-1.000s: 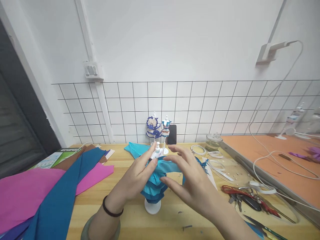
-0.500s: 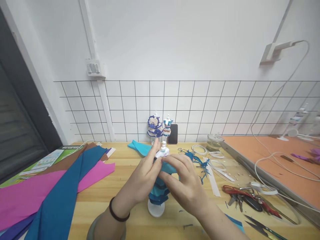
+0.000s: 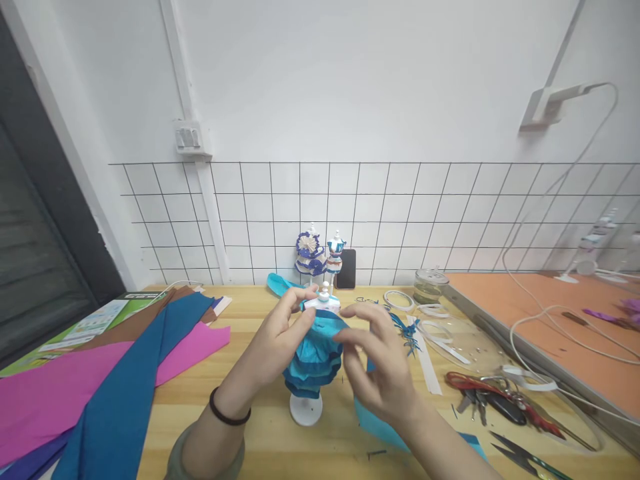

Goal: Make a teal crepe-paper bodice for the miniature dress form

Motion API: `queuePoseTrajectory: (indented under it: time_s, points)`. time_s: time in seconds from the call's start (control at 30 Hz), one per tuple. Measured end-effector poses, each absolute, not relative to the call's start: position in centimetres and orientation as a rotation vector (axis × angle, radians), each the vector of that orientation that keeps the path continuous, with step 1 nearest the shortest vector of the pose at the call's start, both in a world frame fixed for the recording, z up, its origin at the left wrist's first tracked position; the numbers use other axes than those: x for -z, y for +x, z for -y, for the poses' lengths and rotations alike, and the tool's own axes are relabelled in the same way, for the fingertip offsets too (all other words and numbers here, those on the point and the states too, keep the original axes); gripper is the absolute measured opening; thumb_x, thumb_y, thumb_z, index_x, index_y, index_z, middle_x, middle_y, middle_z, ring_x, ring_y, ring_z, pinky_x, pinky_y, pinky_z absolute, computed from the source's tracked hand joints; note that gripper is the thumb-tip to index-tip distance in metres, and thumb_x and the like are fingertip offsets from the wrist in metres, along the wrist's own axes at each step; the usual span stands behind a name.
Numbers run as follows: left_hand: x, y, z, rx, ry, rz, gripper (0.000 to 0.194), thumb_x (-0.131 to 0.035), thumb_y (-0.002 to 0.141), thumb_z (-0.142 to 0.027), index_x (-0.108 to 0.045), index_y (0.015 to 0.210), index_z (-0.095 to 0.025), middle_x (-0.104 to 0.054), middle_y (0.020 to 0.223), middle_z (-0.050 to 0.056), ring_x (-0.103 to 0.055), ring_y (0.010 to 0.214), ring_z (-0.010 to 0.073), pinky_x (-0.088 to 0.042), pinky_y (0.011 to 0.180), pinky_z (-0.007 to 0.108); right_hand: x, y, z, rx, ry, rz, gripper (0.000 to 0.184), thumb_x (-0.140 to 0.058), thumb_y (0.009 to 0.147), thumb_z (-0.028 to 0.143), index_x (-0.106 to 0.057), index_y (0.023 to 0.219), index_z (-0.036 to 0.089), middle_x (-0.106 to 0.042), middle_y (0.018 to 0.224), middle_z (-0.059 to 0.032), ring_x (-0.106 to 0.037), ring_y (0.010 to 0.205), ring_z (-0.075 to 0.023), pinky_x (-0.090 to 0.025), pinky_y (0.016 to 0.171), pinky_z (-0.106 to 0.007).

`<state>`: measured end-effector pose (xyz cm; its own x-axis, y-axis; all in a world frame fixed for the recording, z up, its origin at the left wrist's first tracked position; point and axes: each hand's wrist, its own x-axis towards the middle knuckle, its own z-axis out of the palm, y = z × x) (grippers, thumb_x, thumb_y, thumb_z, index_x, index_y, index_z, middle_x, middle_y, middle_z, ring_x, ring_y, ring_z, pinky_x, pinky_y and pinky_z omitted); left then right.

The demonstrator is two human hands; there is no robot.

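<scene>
A miniature white dress form [image 3: 324, 303] stands upright on its round base [image 3: 306, 409], wearing a tiered skirt [image 3: 313, 363] of blue crepe paper with darker edges. My left hand [image 3: 280, 333] is closed around its left side, thumb over the paper at the waist and fingers by the shoulder. On the other side, my right hand [image 3: 377, 367] pinches the right edge of the upper paper layer between thumb and index finger. From behind that hand, a loose blue crepe paper strip [image 3: 377, 423] trails onto the table.
Coloured crepe paper sheets [image 3: 115, 373] lie at left. Behind are two decorated dress forms [image 3: 335, 257] and a phone [image 3: 345, 269]. At right are a glass jar [image 3: 430, 285], white tape rings [image 3: 399, 300], keys [image 3: 477, 400] and scissors [image 3: 523, 457].
My hands have moved apart, uncovering the front of the skirt. The dress form has shifted slightly left and nearer. A blue strip now shows behind my right hand.
</scene>
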<state>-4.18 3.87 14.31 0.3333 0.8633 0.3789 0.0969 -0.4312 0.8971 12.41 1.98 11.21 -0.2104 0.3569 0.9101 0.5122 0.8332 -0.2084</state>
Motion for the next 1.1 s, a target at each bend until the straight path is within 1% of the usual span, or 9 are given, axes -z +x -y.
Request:
queuePoseTrajectory:
  time_s: [0.17,0.27,0.4,0.5,0.63,0.77,0.87,1.0,1.1]
  points:
    - [-14.3,-4.6,-4.3,-1.271,1.976,-0.999,0.022,-0.050,0.082,-0.032,-0.061,0.101,-0.025,-0.057,0.103,0.004,-0.051,0.092,0.0190,-0.040,0.081,0.031,-12.1,13.6,-2.2,-0.529,-0.846,1.677,0.013,-0.049,0.082,0.023,-0.050,0.095,0.021,-0.056,0.094,-0.0052,-0.052,0.092,-0.0205,-0.042,0.082,-0.035]
    - [-14.1,-4.6,-4.6,-1.263,1.944,-0.979,0.025,-0.052,0.081,-0.032,-0.062,0.103,-0.025,-0.057,0.093,0.003,-0.052,0.081,0.0163,-0.042,0.075,0.030,-12.5,13.9,-2.5,-0.733,-0.851,1.600,0.014,-0.051,0.082,0.034,-0.051,0.089,0.021,-0.055,0.093,-0.0038,-0.052,0.089,-0.0196,-0.041,0.079,-0.032]
    - [-14.0,-4.7,-4.6,-1.235,1.879,-0.944,0.029,-0.053,0.080,-0.033,-0.062,0.107,-0.025,-0.058,0.093,0.004,-0.054,0.082,0.0170,-0.044,0.073,0.030,-12.7,13.7,-2.9,-0.973,-0.892,1.494,0.026,-0.044,0.085,0.041,-0.051,0.072,0.020,-0.051,0.073,0.0013,-0.050,0.072,-0.0141,-0.039,0.064,-0.024]
    - [-14.2,-4.8,-4.6,-1.233,1.865,-0.986,0.031,-0.055,0.079,-0.032,-0.061,0.108,-0.024,-0.060,0.096,0.005,-0.055,0.084,0.0180,-0.044,0.075,0.031,-13.0,13.6,-3.1,-1.107,-0.929,1.492,0.030,-0.048,0.083,0.043,-0.051,0.065,0.018,-0.046,0.061,0.0042,-0.043,0.058,-0.0106,-0.034,0.054,-0.021]
    - [-14.5,-4.8,-4.5,-1.208,1.850,-1.058,0.032,-0.056,0.078,-0.033,-0.060,0.107,-0.022,-0.063,0.095,0.006,-0.056,0.080,0.0186,-0.046,0.074,0.033,-13.4,13.8,-2.8,-1.217,-0.922,1.499,0.029,-0.056,0.078,0.043,-0.053,0.063,0.018,-0.047,0.058,0.0048,-0.041,0.053,-0.0091,-0.032,0.052,-0.021]
    - [-14.6,-4.8,-4.3,-1.200,1.901,-1.030,0.024,-0.055,0.079,-0.030,-0.063,0.099,-0.020,-0.064,0.099,0.007,-0.057,0.089,0.0216,-0.045,0.078,0.035,-13.7,14.0,-2.4,-1.237,-1.002,1.500,0.028,-0.062,0.073,0.041,-0.054,0.062,0.017,-0.047,0.054,0.0051,-0.040,0.048,-0.0075,-0.030,0.046,-0.020]
    - [-14.6,-4.8,-4.3,-1.202,1.915,-0.984,0.021,-0.055,0.079,-0.028,-0.063,0.097,-0.020,-0.063,0.104,0.008,-0.055,0.097,0.0230,-0.044,0.082,0.035,-14.0,14.1,-2.0,-1.113,-1.083,1.568,0.025,-0.063,0.072,0.039,-0.057,0.063,0.016,-0.050,0.055,0.0040,-0.042,0.048,-0.0077,-0.032,0.046,-0.020]
    - [-14.7,-5.0,-4.2,-1.188,1.884,-0.935,0.022,-0.057,0.078,-0.029,-0.064,0.097,-0.019,-0.064,0.105,0.008,-0.055,0.101,0.0246,-0.044,0.084,0.036,-14.5,14.0,-1.4,-0.860,-1.114,1.645,0.016,-0.062,0.073,0.031,-0.063,0.069,0.017,-0.059,0.062,0.0012,-0.051,0.057,-0.0114,-0.039,0.054,-0.022]
    - [-14.9,-5.1,-4.2,-1.174,1.864,-0.902,0.024,-0.058,0.078,-0.029,-0.065,0.098,-0.019,-0.064,0.103,0.009,-0.054,0.101,0.0254,-0.044,0.085,0.037,-14.6,13.8,-1.3,-0.788,-1.102,1.672,0.014,-0.059,0.075,0.030,-0.066,0.074,0.018,-0.065,0.069,-0.0005,-0.056,0.065,-0.0146,-0.043,0.059,-0.024]
